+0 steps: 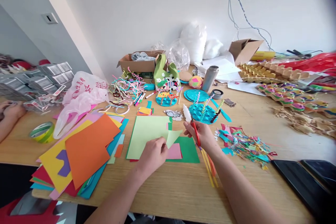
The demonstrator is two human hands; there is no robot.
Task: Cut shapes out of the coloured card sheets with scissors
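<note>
My left hand (154, 152) is closed with a small pale green paper piece (173, 138) pinched in its fingers. Red-handled scissors (195, 134) are in my right hand (203, 136), their blades pointing away from me; whether the blades are apart cannot be made out. Beneath my left hand lies a larger light green sheet (147, 131), beside pink paper (174, 151) and a dark green sheet (189, 149). Thin yellow and orange paper strips (209, 169) lie under my right wrist. A white glue bottle (186, 113) is just beyond the scissors.
Coloured paper (88, 147) is piled at left near green tape (42, 132). Paper scraps (248, 148) and a dark phone (294, 185) lie at right. Blue egg-tray crafts (203, 113), a grey flask (210, 78) and pipe cleaners (126, 87) stand behind. Another person's hand (13, 110) is far left.
</note>
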